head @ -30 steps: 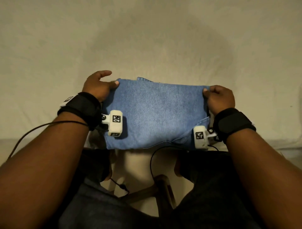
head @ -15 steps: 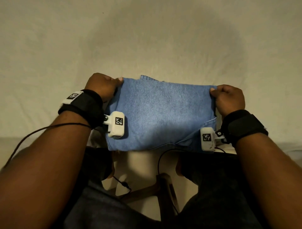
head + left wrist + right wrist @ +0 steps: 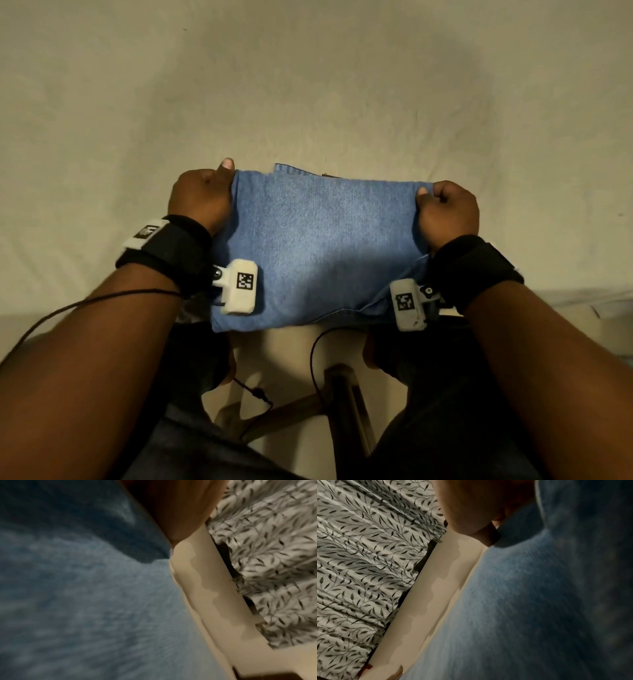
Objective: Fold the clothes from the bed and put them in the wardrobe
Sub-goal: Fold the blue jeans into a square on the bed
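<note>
A folded pair of light blue jeans is held between my two hands over the near edge of the bed. My left hand grips the far left corner, thumb up at the fold. My right hand grips the far right corner with curled fingers. The near edge of the denim hangs past the mattress edge. Both wrist views are filled with the blue denim, with a bit of palm at the top.
The beige bed sheet stretches far and to both sides of the jeans. Below them are my dark-clothed legs, a wooden chair frame and a dangling black cable. A leaf-patterned curtain shows in the wrist views.
Both hands have carried the folded jeans slightly away from me and to the right. My left hand has closed tighter on its corner, thumb now pointing up.
</note>
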`<move>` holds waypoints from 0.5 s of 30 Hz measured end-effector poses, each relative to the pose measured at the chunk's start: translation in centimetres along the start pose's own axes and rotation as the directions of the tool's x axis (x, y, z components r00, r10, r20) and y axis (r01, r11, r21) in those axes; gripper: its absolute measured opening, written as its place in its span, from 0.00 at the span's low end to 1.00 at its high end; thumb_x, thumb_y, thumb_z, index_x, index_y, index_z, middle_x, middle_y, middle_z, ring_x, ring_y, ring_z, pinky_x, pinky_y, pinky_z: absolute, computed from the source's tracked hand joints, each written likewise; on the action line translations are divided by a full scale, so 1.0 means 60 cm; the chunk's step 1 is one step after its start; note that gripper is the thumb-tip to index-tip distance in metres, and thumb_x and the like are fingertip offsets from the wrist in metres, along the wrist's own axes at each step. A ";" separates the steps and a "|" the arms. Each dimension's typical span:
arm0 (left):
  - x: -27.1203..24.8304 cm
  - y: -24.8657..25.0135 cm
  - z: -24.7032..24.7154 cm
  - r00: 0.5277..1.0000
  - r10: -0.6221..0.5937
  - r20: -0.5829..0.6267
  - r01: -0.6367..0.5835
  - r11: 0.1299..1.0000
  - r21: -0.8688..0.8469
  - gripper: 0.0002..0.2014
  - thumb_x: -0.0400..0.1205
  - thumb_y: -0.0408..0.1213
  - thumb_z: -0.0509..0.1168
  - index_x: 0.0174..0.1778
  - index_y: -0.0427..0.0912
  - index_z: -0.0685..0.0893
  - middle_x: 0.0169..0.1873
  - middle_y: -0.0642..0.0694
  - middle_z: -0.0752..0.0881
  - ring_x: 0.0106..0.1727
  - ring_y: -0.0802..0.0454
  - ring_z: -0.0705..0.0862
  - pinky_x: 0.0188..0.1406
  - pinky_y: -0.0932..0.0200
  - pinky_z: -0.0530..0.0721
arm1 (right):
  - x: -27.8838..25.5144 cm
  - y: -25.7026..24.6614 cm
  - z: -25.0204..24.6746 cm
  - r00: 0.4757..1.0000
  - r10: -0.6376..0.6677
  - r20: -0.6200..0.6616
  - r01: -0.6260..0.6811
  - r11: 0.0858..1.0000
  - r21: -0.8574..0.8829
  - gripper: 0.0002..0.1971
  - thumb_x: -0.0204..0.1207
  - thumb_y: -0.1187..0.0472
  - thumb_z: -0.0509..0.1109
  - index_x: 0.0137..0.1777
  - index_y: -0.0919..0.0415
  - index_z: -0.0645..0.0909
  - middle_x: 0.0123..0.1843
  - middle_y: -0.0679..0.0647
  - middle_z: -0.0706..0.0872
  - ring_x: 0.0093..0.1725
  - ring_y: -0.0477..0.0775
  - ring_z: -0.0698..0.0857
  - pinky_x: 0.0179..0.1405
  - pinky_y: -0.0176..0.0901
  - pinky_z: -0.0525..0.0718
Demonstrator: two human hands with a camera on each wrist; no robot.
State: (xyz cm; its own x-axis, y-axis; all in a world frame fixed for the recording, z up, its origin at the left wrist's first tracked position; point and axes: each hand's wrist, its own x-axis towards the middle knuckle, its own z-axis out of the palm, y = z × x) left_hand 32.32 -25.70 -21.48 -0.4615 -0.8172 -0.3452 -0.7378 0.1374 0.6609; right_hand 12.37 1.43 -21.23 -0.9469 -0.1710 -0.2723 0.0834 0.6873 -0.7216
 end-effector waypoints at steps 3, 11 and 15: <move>-0.001 0.010 -0.001 0.998 0.056 -0.029 -0.052 0.990 0.128 0.29 0.92 0.52 0.53 0.30 0.35 0.75 0.25 0.44 0.73 0.27 0.48 0.70 0.28 0.53 0.64 | 0.000 -0.005 -0.002 0.999 -0.016 -0.029 0.015 0.999 -0.035 0.09 0.83 0.57 0.68 0.45 0.59 0.87 0.41 0.54 0.88 0.38 0.48 0.83 0.39 0.37 0.80; 0.040 -0.020 0.007 0.995 -0.088 -0.039 0.091 0.993 0.070 0.31 0.88 0.60 0.58 0.26 0.39 0.74 0.26 0.41 0.76 0.38 0.39 0.75 0.39 0.53 0.67 | 0.017 0.000 -0.015 0.999 0.048 -0.010 -0.049 0.992 -0.117 0.18 0.83 0.55 0.68 0.40 0.71 0.84 0.31 0.56 0.80 0.29 0.55 0.77 0.31 0.26 0.75; 0.045 -0.017 -0.004 0.999 -0.031 -0.026 0.033 0.997 0.075 0.28 0.87 0.60 0.59 0.35 0.37 0.81 0.33 0.39 0.81 0.40 0.40 0.79 0.42 0.52 0.73 | 0.007 -0.006 -0.019 0.998 0.058 -0.030 -0.061 0.994 -0.088 0.08 0.83 0.53 0.69 0.50 0.57 0.83 0.42 0.50 0.85 0.41 0.50 0.82 0.46 0.35 0.82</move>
State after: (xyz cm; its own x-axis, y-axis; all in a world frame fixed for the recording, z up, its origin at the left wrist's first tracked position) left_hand 31.95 -28.18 -22.93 -0.4255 -0.8352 -0.3484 -0.7874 0.1520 0.5974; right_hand 11.59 1.92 -20.33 -0.9492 -0.1095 -0.2950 0.1131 0.7560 -0.6447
